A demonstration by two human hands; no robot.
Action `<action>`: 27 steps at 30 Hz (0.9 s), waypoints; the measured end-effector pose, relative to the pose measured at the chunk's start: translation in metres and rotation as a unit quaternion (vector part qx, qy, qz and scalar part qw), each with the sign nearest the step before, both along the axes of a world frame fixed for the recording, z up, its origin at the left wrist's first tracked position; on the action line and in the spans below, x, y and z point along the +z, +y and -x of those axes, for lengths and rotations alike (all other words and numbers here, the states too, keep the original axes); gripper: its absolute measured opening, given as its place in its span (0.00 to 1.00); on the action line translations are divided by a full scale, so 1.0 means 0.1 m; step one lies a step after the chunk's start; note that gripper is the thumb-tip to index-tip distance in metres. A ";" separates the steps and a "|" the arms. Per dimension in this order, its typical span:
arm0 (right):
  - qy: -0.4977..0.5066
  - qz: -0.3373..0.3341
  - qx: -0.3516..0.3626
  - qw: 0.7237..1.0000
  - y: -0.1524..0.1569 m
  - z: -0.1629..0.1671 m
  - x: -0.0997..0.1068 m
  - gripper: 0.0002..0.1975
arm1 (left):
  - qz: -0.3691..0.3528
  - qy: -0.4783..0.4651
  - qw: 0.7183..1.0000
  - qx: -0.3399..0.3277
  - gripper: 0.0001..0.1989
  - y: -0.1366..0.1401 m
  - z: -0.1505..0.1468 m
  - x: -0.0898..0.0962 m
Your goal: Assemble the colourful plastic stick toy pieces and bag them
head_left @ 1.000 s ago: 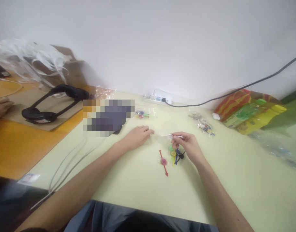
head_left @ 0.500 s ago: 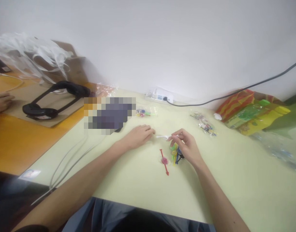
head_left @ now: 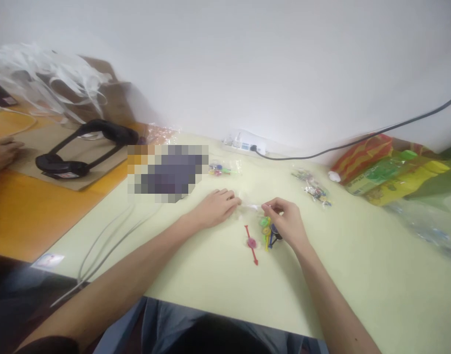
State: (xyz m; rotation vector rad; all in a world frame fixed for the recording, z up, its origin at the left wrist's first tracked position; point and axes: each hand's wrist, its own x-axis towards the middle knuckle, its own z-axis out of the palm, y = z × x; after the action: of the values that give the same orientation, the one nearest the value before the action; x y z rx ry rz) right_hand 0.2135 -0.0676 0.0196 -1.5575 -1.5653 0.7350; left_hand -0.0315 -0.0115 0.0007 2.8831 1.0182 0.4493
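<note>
So the right hand had a small white piece pinched, just far-left of the colorful pieces, couldn't tell if the left hand gripped anything, looked like mid-positioning, and next probably called for steady fingertips.

Wearer's left hand and right hand: two
White piece: one, blurred
Red arrow piece: one
Heaped coloured pieces: at least four
Small clear packets: at least two
Black padded frame: one
Power strip: one
Co-worker's hand: one
</note>
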 end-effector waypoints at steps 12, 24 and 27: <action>0.051 0.059 -0.042 0.996 0.08 -0.10 -0.11 0.20 | -0.006 0.024 0.999 -0.031 0.13 -0.01 -0.02 0.01; 0.011 0.025 -0.033 0.999 0.12 0.15 -0.15 0.19 | 0.000 0.015 0.999 -0.049 0.12 -0.01 -0.04 0.00; -0.024 0.004 -0.013 1.000 0.12 0.15 -0.17 0.15 | 0.017 -0.017 0.999 -0.040 0.13 0.01 -0.04 0.00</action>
State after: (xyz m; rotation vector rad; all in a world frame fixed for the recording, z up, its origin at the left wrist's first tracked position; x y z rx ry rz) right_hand 0.1983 -0.0559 0.0026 -1.6091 -1.5750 0.6950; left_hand -0.0279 -0.0106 0.0006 2.8623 0.8939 0.4690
